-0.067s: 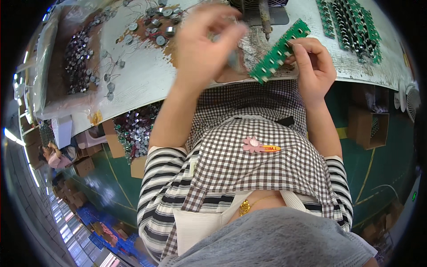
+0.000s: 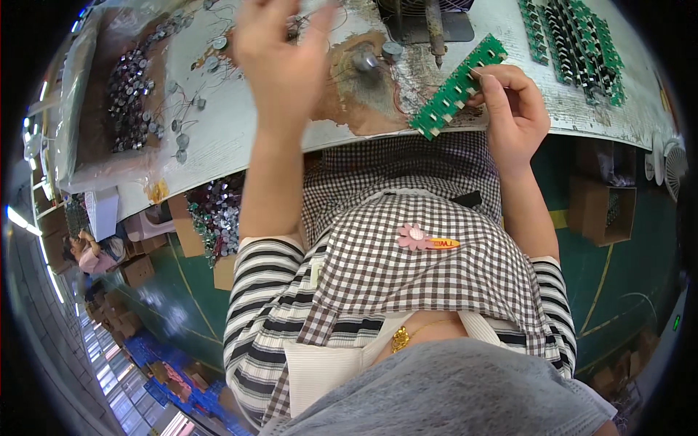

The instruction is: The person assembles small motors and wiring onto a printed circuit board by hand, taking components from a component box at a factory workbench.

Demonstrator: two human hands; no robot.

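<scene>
A strip of green circuit boards (image 2: 452, 93) with pale connectors along it slants over the table's near edge. My right hand (image 2: 515, 102) pinches its right side between thumb and fingers. To the left, my left hand (image 2: 280, 62) is smeared by motion, thumb and fingers spread, with no object visible in it; its fingertips run to the upper edge of the view. Between the hands lie a small round metal motor (image 2: 392, 51) and a blurred motor (image 2: 366, 62). Just beyond the board strip, a soldering iron (image 2: 435, 33) points tip down.
Loose wired motors (image 2: 177, 126) lie on the white table (image 2: 225, 142) at left, beside a plastic-lined box (image 2: 91, 109) with many more. Rows of green boards (image 2: 574, 47) stand at the far right. Cardboard boxes (image 2: 602, 211) are below the table.
My left hand has swung left from beside the board strip, uncovering the two motors and the stained tabletop. My right hand and the board strip have barely moved.
</scene>
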